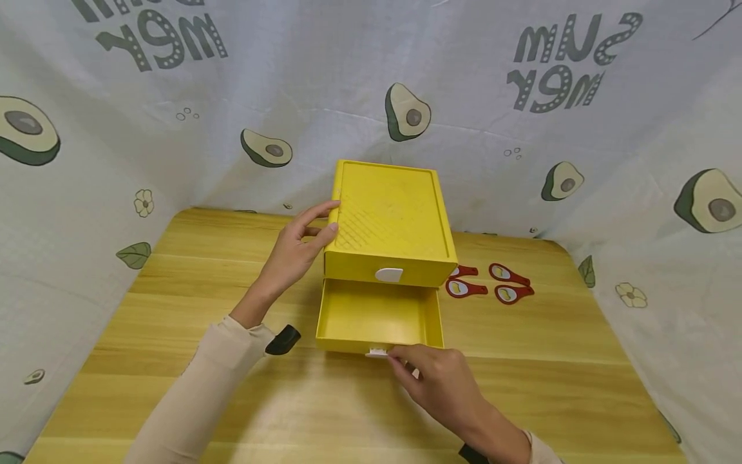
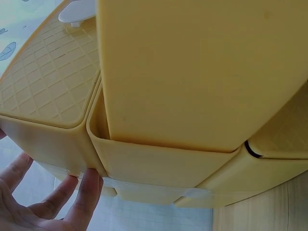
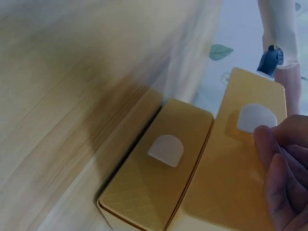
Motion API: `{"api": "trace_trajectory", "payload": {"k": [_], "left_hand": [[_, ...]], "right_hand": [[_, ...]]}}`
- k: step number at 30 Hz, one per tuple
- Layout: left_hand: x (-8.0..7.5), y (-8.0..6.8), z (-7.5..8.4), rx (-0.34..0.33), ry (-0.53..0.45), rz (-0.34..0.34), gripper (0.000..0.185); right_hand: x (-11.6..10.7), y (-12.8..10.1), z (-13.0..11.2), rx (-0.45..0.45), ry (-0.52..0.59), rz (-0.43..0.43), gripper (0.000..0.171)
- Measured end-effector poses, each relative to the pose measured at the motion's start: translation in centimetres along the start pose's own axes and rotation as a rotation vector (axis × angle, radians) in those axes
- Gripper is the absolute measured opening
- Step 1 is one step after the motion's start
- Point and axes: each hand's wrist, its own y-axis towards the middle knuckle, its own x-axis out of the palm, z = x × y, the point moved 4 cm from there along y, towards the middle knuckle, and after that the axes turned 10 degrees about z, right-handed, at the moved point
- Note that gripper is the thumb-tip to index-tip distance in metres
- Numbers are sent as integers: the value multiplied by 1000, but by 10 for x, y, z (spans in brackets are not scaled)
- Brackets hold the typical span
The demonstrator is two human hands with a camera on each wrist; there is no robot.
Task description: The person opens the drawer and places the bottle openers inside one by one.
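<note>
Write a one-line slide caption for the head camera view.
Right hand pinches the white handle of the open lower drawer while left hand steadies the yellow box.

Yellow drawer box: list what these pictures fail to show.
- Upper drawer contents: head view, shut.
- Red tags: head view, prints too small.
- Right hand grip on the lower drawer's white handle: fingers cover it; right wrist view blurred.
- Left hand thumb: behind the box.

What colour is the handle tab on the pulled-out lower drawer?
White, on a yellow lower drawer. The handle tab shows best in the head view, pinched by the right hand.
</note>
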Motion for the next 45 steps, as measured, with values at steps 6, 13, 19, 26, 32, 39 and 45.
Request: {"api": "trace_trajectory", "payload": {"k": [6, 13, 19, 26, 32, 39, 45], "left_hand": [[-1, -1, 0, 1, -11, 2, 45], [-1, -1, 0, 8, -20, 4, 45], [0, -1, 0, 6, -19, -1, 45], [-1, 0, 0, 4, -6, -1, 45], [-1, 0, -1, 1, -6, -1, 45], [-1, 0, -1, 1, -15, 0, 45], [0, 1, -2, -2, -14, -6, 45]], "right_hand": [[-2, -3, -6, -15, 26, -7, 17], [-4, -8, -11, -7, 43, -22, 2], [-5, -12, -16, -5, 61, -33, 2], [-5, -14, -16, -13, 78, -21, 5], [-10, -11, -18, -34, 75, 4, 27], [-22, -4, -15, -10, 129, 46, 24], [-33, -1, -7, 13, 192, 87, 19]]}}
